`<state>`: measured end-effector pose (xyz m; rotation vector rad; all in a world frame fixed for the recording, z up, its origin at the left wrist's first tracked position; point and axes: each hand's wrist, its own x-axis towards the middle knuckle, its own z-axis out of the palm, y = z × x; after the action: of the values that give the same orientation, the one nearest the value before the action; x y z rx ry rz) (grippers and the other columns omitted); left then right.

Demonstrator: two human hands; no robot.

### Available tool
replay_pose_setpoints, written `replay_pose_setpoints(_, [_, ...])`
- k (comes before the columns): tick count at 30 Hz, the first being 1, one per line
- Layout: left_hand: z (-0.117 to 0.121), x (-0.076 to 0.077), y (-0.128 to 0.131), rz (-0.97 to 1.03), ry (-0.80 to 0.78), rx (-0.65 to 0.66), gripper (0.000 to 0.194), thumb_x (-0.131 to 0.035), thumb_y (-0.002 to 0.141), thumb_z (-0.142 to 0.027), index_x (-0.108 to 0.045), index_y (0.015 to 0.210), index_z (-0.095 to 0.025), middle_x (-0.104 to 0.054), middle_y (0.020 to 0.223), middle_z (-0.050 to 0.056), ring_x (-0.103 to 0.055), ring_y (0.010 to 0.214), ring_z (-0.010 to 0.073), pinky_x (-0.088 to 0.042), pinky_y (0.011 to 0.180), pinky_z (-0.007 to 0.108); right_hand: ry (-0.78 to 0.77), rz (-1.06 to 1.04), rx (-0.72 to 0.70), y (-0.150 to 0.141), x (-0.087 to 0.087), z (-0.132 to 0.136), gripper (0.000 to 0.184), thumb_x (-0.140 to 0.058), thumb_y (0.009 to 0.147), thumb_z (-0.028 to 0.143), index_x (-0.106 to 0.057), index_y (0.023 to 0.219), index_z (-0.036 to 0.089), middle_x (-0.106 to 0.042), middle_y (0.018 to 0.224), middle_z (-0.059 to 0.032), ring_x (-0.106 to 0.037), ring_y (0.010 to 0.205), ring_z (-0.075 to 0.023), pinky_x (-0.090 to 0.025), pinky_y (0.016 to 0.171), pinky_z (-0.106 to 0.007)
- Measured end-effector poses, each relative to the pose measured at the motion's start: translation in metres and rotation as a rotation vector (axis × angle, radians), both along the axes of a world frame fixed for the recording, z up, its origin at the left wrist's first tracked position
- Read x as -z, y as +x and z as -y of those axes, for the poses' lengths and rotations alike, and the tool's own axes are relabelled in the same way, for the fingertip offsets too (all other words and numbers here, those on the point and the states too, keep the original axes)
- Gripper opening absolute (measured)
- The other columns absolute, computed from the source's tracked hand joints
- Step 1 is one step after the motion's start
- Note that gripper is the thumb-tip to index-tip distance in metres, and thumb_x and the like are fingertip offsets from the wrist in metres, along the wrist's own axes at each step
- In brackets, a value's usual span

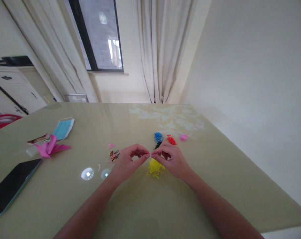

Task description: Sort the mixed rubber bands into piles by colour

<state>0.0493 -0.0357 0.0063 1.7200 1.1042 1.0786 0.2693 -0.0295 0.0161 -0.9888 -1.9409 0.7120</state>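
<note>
My left hand (131,161) and my right hand (172,159) meet above the table, thumb and forefinger pinched on each. A small pink rubber band (150,153) spans the narrow gap between their fingertips, mostly covered by them. Under and around my right hand are piles of little rubber bands: yellow (155,168) just below, blue (158,137) beyond, red (171,140) behind the knuckles, and black (158,145) partly hidden. Left of my left hand lies a small mixed heap of dark, red and yellow bands (114,155), with a few pink ones (111,145) behind it.
A pink bundle (183,137) lies at the right. On the left are a phone (14,186), a folded pink paper shape (50,147) and a blue face mask (63,129). The glossy table (130,212) reflects lights; a wall (260,83) runs along its right side.
</note>
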Motion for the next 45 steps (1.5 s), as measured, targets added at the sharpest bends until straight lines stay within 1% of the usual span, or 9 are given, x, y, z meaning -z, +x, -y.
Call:
replay_pose_setpoints(14, [-0.001, -0.003, -0.002, -0.047, 0.026, -0.021, 0.024, -0.075, 0.088, -0.044, -0.076, 0.095, -0.021, -0.079, 0.090, 0.005, -0.072, 0.081, 0.0189, -0.058, 0.076, 0.031, -0.100, -0.101, -0.008, 0.004, -0.007, -0.001, 0.028, -0.076, 0.090, 0.047, -0.082, 0.086, 0.020, -0.060, 0.070, -0.0021, -0.049, 0.062, -0.0138, -0.038, 0.057, -0.029])
replay_pose_setpoints(17, [-0.007, -0.005, -0.018, -0.303, 0.113, -0.215, 0.029, -0.071, 0.090, -0.049, -0.076, 0.099, -0.023, -0.079, 0.096, 0.006, -0.072, 0.085, 0.0222, -0.057, 0.078, 0.035, -0.203, -0.262, -0.016, 0.016, -0.013, -0.003, 0.024, -0.080, 0.087, 0.045, -0.082, 0.085, 0.022, -0.063, 0.070, -0.0016, -0.051, 0.062, -0.0143, -0.041, 0.059, -0.030])
replay_pose_setpoints(20, [-0.014, -0.002, -0.042, -0.810, 0.201, -0.485, 0.026, -0.061, 0.095, -0.042, -0.078, 0.101, -0.022, -0.077, 0.110, 0.012, -0.068, 0.105, 0.0322, -0.051, 0.095, 0.046, -0.288, -0.394, -0.007, 0.029, -0.019, -0.006, 0.020, -0.084, 0.083, 0.044, -0.082, 0.080, 0.024, -0.063, 0.066, 0.0003, -0.051, 0.059, -0.0141, -0.047, 0.062, -0.032])
replay_pose_setpoints(24, [-0.020, 0.009, -0.064, -1.145, 0.059, -0.501, 0.031, -0.056, 0.097, -0.041, -0.077, 0.107, -0.021, -0.073, 0.115, 0.015, -0.066, 0.109, 0.0361, -0.052, 0.091, 0.046, -0.249, -0.474, -0.004, 0.040, -0.027, -0.007, 0.017, -0.086, 0.080, 0.041, -0.081, 0.074, 0.025, -0.065, 0.067, 0.0000, -0.056, 0.066, -0.0159, -0.050, 0.075, -0.035])
replay_pose_setpoints(27, [-0.024, 0.015, -0.069, -1.135, 0.014, -0.430, 0.027, -0.053, 0.098, -0.034, -0.076, 0.101, -0.021, -0.074, 0.106, 0.013, -0.070, 0.099, 0.0295, -0.052, 0.086, 0.038, -0.246, -0.421, -0.018, 0.048, -0.036, -0.006, 0.021, -0.085, 0.082, 0.042, -0.080, 0.073, 0.023, -0.064, 0.067, -0.0003, -0.054, 0.065, -0.0155, -0.047, 0.068, -0.032])
replay_pose_setpoints(30, [-0.027, 0.016, -0.069, -1.107, 0.009, -0.401, 0.025, -0.051, 0.097, -0.026, -0.074, 0.093, -0.021, -0.076, 0.099, 0.010, -0.071, 0.092, 0.0263, -0.052, 0.081, 0.035, -0.296, -0.192, -0.021, 0.062, -0.039, -0.010, 0.027, -0.081, 0.084, 0.047, -0.081, 0.077, 0.020, -0.064, 0.068, -0.0008, -0.053, 0.063, -0.0145, -0.040, 0.060, -0.029])
replay_pose_setpoints(36, [-0.025, 0.009, -0.065, -1.114, -0.005, -0.415, 0.025, -0.048, 0.098, -0.027, -0.072, 0.092, -0.022, -0.076, 0.100, 0.011, -0.070, 0.095, 0.0298, -0.051, 0.079, 0.038, -0.260, 0.398, 0.160, 0.096, -0.021, -0.032, 0.027, -0.073, 0.084, 0.037, -0.081, 0.067, 0.018, -0.066, 0.058, -0.0021, -0.051, 0.055, -0.0142, -0.033, 0.055, -0.029])
replay_pose_setpoints(41, [-0.026, 0.006, -0.063, -1.030, 0.109, -0.474, 0.030, -0.043, 0.100, -0.027, -0.072, 0.094, -0.020, -0.075, 0.104, 0.012, -0.068, 0.100, 0.0310, -0.052, 0.086, 0.041, -0.293, 0.482, 0.207, 0.105, -0.008, -0.041, 0.025, -0.073, 0.081, 0.034, -0.080, 0.063, 0.019, -0.067, 0.057, -0.0030, -0.052, 0.053, -0.0151, -0.033, 0.055, -0.030])
replay_pose_setpoints(45, [-0.027, 0.002, -0.059, -0.699, 0.119, -0.474, 0.026, -0.050, 0.097, -0.030, -0.074, 0.099, -0.018, -0.077, 0.102, 0.012, -0.071, 0.093, 0.0276, -0.055, 0.087, 0.042, -0.292, 0.549, 0.259, 0.108, -0.008, -0.041, 0.029, -0.072, 0.081, 0.032, -0.075, 0.055, 0.019, -0.059, 0.051, -0.0011, -0.049, 0.051, -0.0140, -0.029, 0.054, -0.030])
